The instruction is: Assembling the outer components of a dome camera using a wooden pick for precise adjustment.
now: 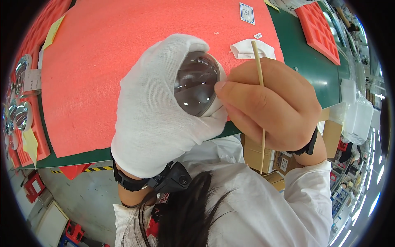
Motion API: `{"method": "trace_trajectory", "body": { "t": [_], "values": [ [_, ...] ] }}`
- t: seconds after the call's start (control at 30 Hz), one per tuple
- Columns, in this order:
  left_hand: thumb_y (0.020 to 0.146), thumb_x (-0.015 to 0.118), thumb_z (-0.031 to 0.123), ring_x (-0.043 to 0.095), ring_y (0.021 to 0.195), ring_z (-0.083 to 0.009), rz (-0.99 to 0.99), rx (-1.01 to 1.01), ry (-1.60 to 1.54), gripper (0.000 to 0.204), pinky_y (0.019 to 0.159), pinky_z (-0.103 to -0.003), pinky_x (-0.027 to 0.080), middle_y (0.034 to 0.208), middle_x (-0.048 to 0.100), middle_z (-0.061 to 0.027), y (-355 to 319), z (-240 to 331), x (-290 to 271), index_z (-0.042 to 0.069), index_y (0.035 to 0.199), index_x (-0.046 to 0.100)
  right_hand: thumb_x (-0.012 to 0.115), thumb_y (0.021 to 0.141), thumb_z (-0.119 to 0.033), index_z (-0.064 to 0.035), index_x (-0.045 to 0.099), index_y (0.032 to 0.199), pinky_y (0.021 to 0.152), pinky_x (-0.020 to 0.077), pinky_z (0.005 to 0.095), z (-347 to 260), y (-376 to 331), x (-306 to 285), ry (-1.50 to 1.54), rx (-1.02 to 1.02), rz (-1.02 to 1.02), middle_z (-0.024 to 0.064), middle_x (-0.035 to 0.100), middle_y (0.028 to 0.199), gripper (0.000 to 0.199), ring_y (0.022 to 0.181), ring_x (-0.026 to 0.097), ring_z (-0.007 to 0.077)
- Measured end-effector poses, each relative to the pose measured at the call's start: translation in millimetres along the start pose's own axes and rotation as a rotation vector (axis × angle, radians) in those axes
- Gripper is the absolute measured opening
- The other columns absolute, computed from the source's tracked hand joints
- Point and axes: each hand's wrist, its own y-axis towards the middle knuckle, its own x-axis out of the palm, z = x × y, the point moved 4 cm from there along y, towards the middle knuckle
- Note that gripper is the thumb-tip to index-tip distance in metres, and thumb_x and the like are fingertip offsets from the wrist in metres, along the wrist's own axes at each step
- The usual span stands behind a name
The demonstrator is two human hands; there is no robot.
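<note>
Fingers of gloved left hand [158, 109] wrapped round clear dome lens [196, 83], held above red foam mat [98, 74]. Bare right hand [269, 105] pinches wooden stick [259, 78], thumb touching dome rim. Risk: bare thumb smudges lens; stick slip scratches surface.

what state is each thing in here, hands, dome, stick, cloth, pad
left hand: in a white glove, cupped around the dome
clear dome: held up off the table, glossy with reflections
right hand: bare, thumb touching the dome's rim, gripping the stick
thin wooden stick: held about upright
white cloth: crumpled, lying on the pad
red foam pad: flat on the green table
</note>
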Motion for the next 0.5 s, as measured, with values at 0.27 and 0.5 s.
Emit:
{"method": "trace_trajectory", "body": {
  "t": [0.27, 0.5],
  "values": [
    [0.064, 0.078, 0.005, 0.057, 0.088, -0.0133, 0.025, 0.030, 0.139, 0.054, 0.084, -0.028, 0.048, 0.095, 0.062, -0.0024, -1, 7, -2, 0.006, 0.114, 0.057, 0.071, 0.059, 0.008, 0.0001, 0.065, 0.080, 0.053, 0.0501, 0.0284, -5, 7, 3, -0.106, -0.017, -0.006, 0.0095, 0.063, 0.075, 0.023, 0.058, 0.061, 0.0221],
    [0.067, 0.077, 0.005, 0.056, 0.087, -0.0135, 0.053, -0.054, 0.004, 0.048, 0.081, -0.028, 0.048, 0.093, 0.060, -0.0025, -3, -1, 3, 0.005, 0.110, 0.057, 0.065, 0.063, 0.011, 0.0021, 0.064, 0.082, 0.058, 0.0506, 0.0268, 11, 8, 0, 0.085, 0.137, 0.004, 0.0104, 0.065, 0.076, 0.021, 0.062, 0.063, 0.0202]
  ]
}}
